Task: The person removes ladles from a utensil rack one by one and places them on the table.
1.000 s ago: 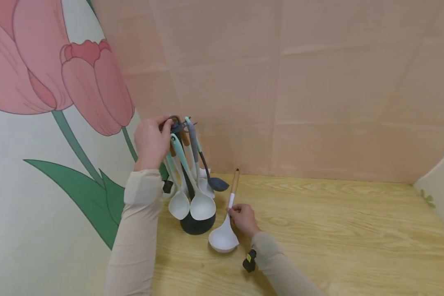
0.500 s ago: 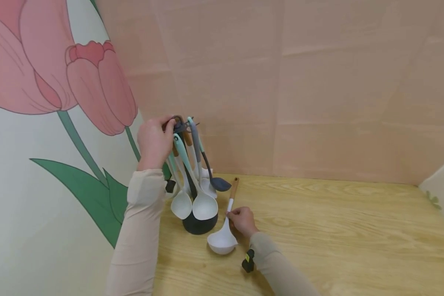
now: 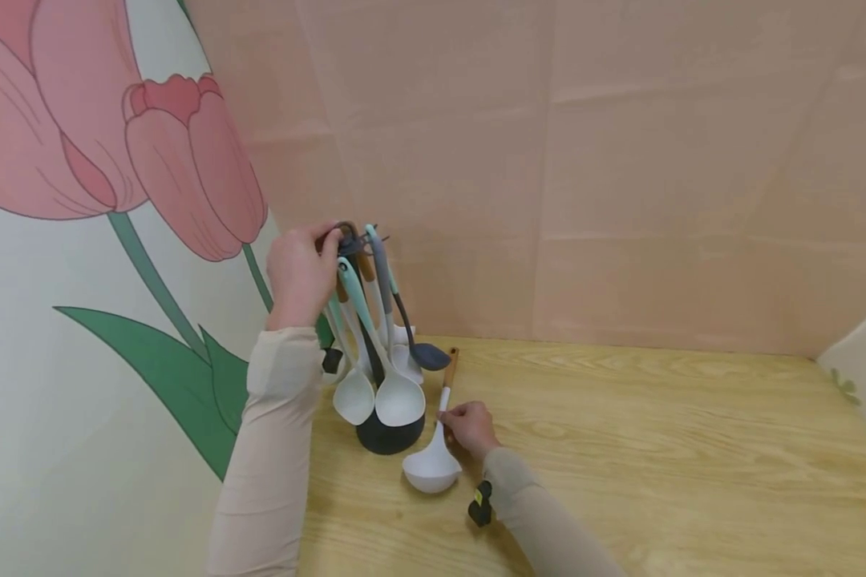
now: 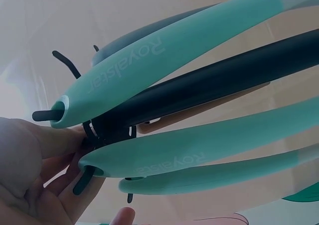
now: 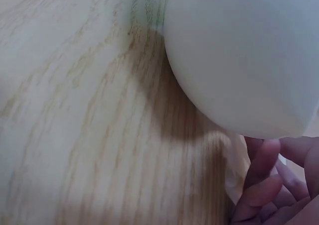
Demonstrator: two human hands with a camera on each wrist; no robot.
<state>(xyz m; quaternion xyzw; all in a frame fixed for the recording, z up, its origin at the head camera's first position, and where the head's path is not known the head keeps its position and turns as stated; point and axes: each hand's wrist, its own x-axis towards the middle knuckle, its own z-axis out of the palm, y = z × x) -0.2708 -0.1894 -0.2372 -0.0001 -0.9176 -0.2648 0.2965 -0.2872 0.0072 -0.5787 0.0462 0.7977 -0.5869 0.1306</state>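
Note:
My left hand (image 3: 301, 274) grips the top of a dark rotating utensil rack (image 3: 390, 439), fingers at its ring. In the left wrist view, turquoise handles (image 4: 124, 68) hang by their end holes on the rack's black hooks (image 4: 67, 63). White ladles (image 3: 400, 401) and a dark grey spoon (image 3: 429, 357) hang around the post. Right of the base, my right hand (image 3: 474, 429) pinches the neck of a white ladle with a pouring lip (image 3: 431, 471) and a wooden handle end (image 3: 451, 369). Its rounded bowl (image 5: 239, 60) fills the right wrist view's upper right, close over the table.
The wood-grain table (image 3: 657, 449) stretches away to the right. A peach cloth backdrop (image 3: 621, 176) stands behind it. On the left, close beside the rack, is a white wall panel with painted tulips (image 3: 195, 176).
The ladle in my right hand has shifted slightly left, and its wooden handle end has dipped lower in view. My left hand keeps its grip on the rack's top.

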